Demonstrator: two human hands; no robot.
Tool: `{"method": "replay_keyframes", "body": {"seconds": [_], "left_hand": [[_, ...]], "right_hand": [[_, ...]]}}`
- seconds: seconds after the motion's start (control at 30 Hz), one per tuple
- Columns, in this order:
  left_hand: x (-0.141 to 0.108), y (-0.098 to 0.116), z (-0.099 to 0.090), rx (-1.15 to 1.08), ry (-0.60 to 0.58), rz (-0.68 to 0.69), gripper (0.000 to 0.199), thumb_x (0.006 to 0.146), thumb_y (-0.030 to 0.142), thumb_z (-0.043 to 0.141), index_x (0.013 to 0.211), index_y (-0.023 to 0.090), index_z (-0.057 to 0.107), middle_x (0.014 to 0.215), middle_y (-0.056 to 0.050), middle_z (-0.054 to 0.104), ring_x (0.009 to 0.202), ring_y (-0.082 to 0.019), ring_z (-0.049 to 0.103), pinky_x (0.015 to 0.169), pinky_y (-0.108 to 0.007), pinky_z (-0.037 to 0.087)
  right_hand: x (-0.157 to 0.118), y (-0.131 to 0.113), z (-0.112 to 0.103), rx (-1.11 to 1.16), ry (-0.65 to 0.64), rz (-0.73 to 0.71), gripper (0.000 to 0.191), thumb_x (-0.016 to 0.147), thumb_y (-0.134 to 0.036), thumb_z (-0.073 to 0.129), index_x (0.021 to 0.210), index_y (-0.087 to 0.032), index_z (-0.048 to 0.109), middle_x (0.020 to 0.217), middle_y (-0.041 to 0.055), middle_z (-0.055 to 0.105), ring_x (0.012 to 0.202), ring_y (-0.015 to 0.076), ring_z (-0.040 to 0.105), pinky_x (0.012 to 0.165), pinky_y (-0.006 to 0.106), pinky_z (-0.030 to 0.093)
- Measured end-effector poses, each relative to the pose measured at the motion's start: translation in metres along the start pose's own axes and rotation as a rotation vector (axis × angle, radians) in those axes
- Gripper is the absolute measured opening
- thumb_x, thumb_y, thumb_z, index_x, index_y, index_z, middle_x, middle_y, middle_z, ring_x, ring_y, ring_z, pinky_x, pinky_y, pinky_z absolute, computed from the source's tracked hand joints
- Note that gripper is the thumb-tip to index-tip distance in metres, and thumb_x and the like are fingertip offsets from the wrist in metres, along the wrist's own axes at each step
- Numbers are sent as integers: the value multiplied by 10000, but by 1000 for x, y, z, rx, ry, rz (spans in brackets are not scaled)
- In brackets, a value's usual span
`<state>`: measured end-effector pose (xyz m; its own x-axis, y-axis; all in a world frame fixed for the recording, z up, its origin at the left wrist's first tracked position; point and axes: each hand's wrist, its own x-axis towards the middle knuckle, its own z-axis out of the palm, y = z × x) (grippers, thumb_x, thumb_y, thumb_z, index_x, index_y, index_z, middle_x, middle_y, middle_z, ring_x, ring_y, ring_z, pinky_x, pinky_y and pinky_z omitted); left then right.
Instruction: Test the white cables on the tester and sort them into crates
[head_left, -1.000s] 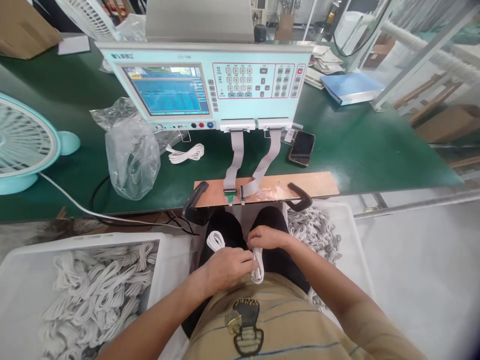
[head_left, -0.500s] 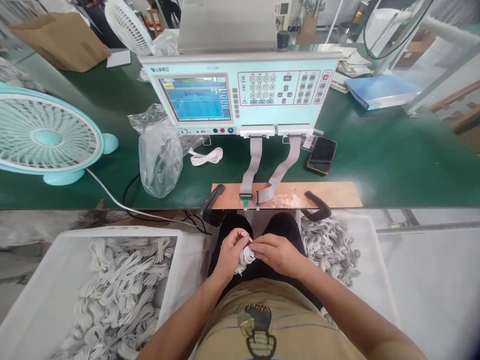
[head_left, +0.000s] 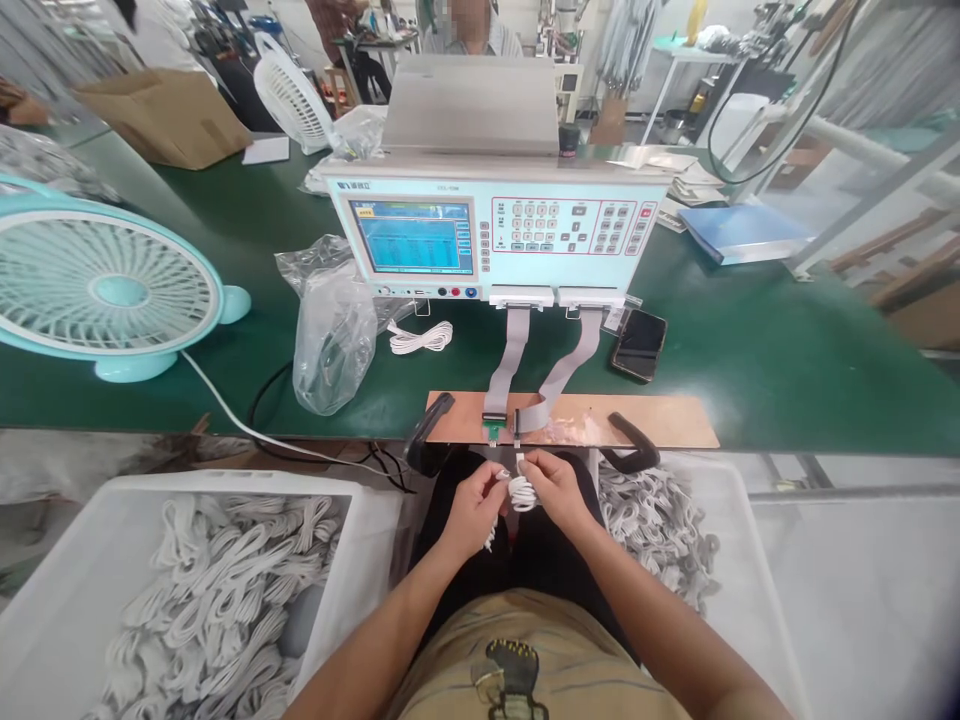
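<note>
Over my lap, both hands hold one coiled white cable. My left hand grips its left end and my right hand pinches its right end, with the plugs pointing up. They sit just below the small green connector fixture on the wooden board at the table's front edge. Two grey ribbon cables run from that fixture up to the light-blue tester with a lit screen and keypad.
A white bin of coiled white cables stands at my left, and another bin of cables at my right. On the green table lie a teal fan, a plastic bag, a loose cable coil, a phone and a blue folder.
My hands have risen from my lap toward the connector fixture with the cable, which now hangs between both hands. The view has tilted up and shifted.
</note>
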<state>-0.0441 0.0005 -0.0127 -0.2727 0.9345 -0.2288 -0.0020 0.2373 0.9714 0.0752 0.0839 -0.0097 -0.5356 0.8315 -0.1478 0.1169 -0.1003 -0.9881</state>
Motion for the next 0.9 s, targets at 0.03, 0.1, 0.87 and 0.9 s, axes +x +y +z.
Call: {"method": "replay_keyframes", "body": {"seconds": [0.03,0.1,0.87,0.9], "left_hand": [[1,0,-1,2,-3,3,169,821,340,459,777,180,491,513,64,475,429,-68,414,458,-178,332],[2,0,-4,6,-12,5,193,824,364,455,790,179,499,509,64,480,414,-65,401,448,-178,323],[20,-1,-19,-20,42,62,431,836,419,425,533,138,548,697,-14,512,482,-79,467,425,-205,348],[21,-2,-17,-27,48,59,427,835,416,429,533,140,553,687,-13,512,489,-82,472,430,-204,352]], "right_hand": [[1,-1,0,-15,20,-15,239,778,-372,523,652,-170,545,572,-27,487,539,112,435,521,224,357],[3,-3,1,-51,48,-39,241,773,-378,534,662,-167,573,584,-19,514,561,122,458,543,229,372],[11,-6,6,298,36,173,230,664,-383,665,664,-153,642,609,5,605,540,113,484,544,236,394],[11,-6,5,283,28,173,234,672,-388,659,665,-155,642,609,6,606,542,116,488,545,238,397]]}}
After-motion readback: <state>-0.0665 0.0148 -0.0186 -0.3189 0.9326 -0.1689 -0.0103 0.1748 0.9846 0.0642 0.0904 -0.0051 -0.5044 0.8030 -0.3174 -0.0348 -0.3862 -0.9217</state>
